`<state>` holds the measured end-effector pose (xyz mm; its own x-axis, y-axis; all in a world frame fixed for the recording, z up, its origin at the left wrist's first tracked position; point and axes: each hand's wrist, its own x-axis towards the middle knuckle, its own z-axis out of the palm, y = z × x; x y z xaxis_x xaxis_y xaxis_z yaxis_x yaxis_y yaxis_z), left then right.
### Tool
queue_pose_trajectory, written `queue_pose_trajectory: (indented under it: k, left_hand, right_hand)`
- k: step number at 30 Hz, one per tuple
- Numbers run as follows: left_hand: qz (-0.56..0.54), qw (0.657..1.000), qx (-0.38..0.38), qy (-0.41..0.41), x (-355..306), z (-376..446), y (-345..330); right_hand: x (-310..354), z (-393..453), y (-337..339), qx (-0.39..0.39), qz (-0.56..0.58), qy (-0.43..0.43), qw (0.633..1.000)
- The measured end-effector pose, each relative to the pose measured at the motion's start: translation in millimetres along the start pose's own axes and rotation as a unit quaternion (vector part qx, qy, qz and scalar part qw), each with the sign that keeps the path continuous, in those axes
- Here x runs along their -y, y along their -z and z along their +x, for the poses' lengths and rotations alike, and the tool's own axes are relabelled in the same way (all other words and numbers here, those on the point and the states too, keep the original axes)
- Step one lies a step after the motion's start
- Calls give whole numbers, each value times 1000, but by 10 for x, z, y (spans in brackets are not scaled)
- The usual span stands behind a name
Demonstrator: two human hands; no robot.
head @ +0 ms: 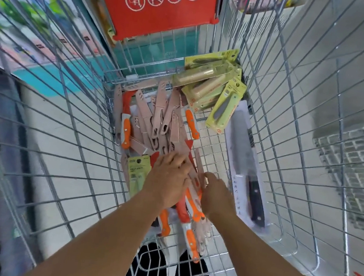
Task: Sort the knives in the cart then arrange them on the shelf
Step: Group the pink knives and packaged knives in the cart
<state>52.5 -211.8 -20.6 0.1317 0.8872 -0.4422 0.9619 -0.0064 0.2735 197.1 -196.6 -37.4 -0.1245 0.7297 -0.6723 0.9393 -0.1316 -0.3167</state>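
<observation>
Down on the wire floor of the shopping cart (270, 136) the sorting looks only part done to you: the boxed cleaver (245, 168) lies along the right wall and the yellow-carded knives (209, 83) are stacked in the far right corner, but one yellow card (137, 175) sits stray by the left wall. Orange-handled knives (190, 205) and pink sheaths (156, 115) are jumbled down the middle, nothing shelved yet. Your left hand (168, 180) lies flat on that pile, fingers together, while your right hand (215, 195) pinches a pink sheath beside it.

open cart top, wire walls (295, 121) hemming knife pile (155, 120)
</observation>
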Motion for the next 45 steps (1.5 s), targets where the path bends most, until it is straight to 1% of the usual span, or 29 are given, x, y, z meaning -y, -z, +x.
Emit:
queue_pose_trajectory:
  k: [2, 3, 4, 6, 8, 10, 12, 15, 16, 17, 19, 22, 24, 29, 32, 35, 38, 39, 41, 43, 45]
  left_hand:
    - [-10, 1000, -14, -10, -12, -6, 1]
    - [-33, 999, -24, -5, -28, -8, 1]
    - [-65, 997, -38, 16, -45, -9, 9]
    - [-127, 985, -83, 88, -66, -5, 46]
    - [-158, 970, -108, 152, -62, 18, 83]
    - [-157, 967, -99, 174, -37, 69, 90]
    - [-149, 970, -68, 180, 6, 129, 89]
    - [-98, 983, -6, 156, 22, 191, 104]
    - [-85, 986, -1, 146, 15, 191, 126]
    - [-85, 986, -9, 143, 10, 189, 151]
    - [-121, 979, -45, 159, 17, 178, 191]
    - [-172, 955, -106, 215, 107, 202, 271]
    - [-184, 939, -125, 264, 210, 223, 348]
    - [-218, 894, -102, 378, 507, 270, 496]
    - [-241, 876, -85, 410, 596, 342, 534]
    - [-230, 873, -70, 424, 658, 438, 547]
    - [-197, 877, -75, 432, 762, 558, 517]
    - [-189, 877, -80, 434, 797, 599, 507]
    - [-154, 888, -74, 427, 881, 683, 469]
    - [-146, 881, -71, 444, 969, 752, 391]
    - [-125, 882, -69, 449, 1066, 809, 237]
  right_hand:
    - [-11, 20, -22, -4, 13, 5, 1000]
    - [-1, 27, -33, -9, 30, 3, 999]
    - [7, 35, -47, -17, 54, -2, 998]
    - [44, 55, -65, -22, 89, -9, 996]
    - [85, 66, -68, -15, 101, -4, 995]
    - [137, 77, -35, -22, 123, 9, 992]
    - [176, 93, 15, -25, 139, 14, 990]
    - [201, 137, 63, -21, 112, -3, 993]
    - [207, 148, 69, -22, 99, -10, 995]
    - [216, 151, 78, -23, 86, -18, 996]
    - [249, 148, 105, -36, 64, -25, 997]
    - [384, 151, 193, -78, 54, 0, 995]
    - [522, 166, 257, -89, 44, 30, 995]
    - [847, 316, 306, -56, 33, 84, 994]
    - [966, 491, 260, -37, -18, 126, 991]
    - [1043, 651, 212, -14, -73, 163, 984]
    - [1096, 819, 177, -38, -135, 236, 962]
    - [1118, 891, 167, -38, -149, 245, 957]
    - [1182, 1011, 170, -21, -171, 252, 952]
    - [1243, 1115, 190, -9, -167, 243, 955]
    - [1293, 1149, 235, 8, -155, 228, 961]
